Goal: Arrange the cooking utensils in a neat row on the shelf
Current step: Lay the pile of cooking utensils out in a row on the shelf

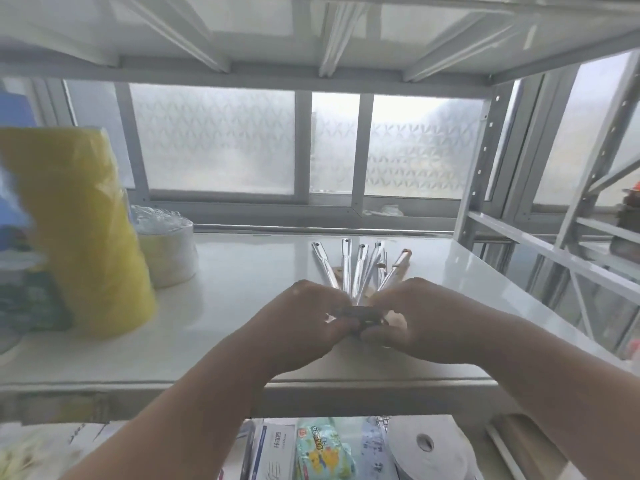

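Observation:
Several metal cooking utensils (360, 265) lie on the white shelf (242, 271), their shiny handles fanned out and pointing away from me toward the window. Both hands meet over the near ends of the utensils. My left hand (304, 323) and my right hand (426, 323) have their fingers curled round the dark utensil heads (360, 315) between them. The heads are mostly hidden under my fingers.
A yellow plastic-wrapped pack (86, 230) stands at the shelf's left, with a stack of white disposable bowls (169, 247) behind it. Frosted windows (221, 143) back the shelf. A paper roll (426, 445) and packets (322, 455) sit on the shelf below. Another rack (571, 237) stands right.

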